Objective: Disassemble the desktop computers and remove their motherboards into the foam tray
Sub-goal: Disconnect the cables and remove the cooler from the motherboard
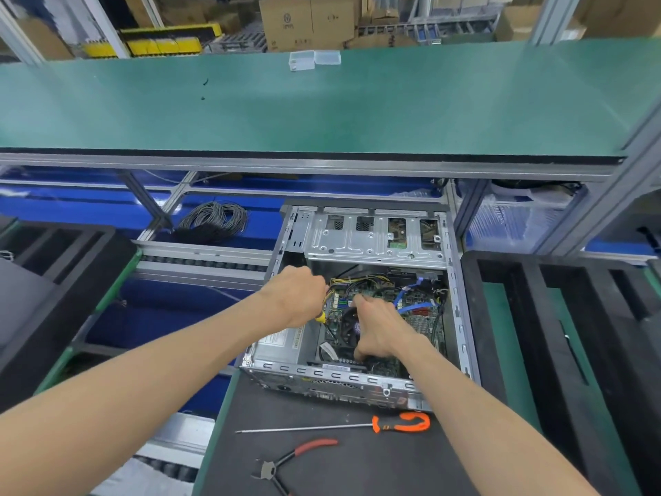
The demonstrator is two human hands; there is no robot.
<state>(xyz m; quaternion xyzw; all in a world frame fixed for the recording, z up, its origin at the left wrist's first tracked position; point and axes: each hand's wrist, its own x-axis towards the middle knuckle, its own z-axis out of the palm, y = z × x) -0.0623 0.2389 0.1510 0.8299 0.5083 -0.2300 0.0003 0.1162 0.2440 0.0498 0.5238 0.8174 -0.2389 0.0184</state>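
An open desktop computer case (372, 238) lies on its side on a dark mat in front of me. Its green motherboard (418, 320) shows inside, with blue cables (407, 306), a black CPU fan (348, 325) and a bundle of yellow wires (352, 281). My left hand (297, 298) is inside the case at the left and grips the yellow wire bundle. My right hand (379, 327) reaches down over the fan, its fingers curled on something hidden beneath it. A black foam tray (529, 309) with long slots stands to the right of the case.
An orange-handled screwdriver (400, 423) and red-handled pliers (300, 456) lie on the mat (357, 467) near me. Another black foam tray (64, 252) stands at the left. A coil of grey cable (214, 220) rests on the blue surface behind. A green shelf (322, 105) spans above.
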